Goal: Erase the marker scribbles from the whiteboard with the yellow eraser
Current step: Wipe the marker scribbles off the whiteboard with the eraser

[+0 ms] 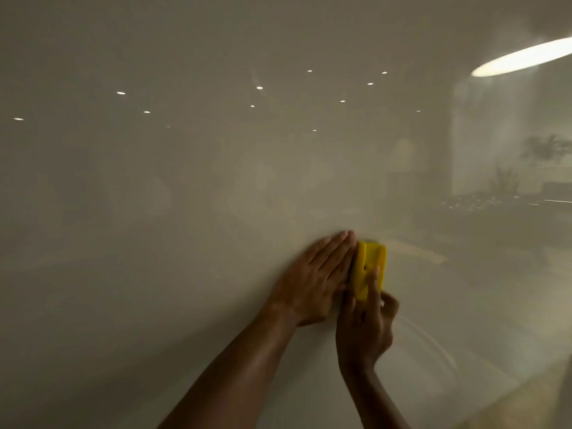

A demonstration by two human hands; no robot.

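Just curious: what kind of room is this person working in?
Probably an office or meeting room. A large glossy whiteboard fills the view and reflects ceiling lights and potted plants, while the right hand holds a yellow eraser.

No writing, label, brand or number can be read anywhere on the glossy whiteboard (pixel 185 212), nor on the yellow eraser (pixel 370 267) pressed against it; the blurred frame shows no legible sign.

You see a bright yellow eraser (pixel 369 269) on a glossy beige-grey whiteboard (pixel 185 212) dotted with white light reflections (pixel 259 87)
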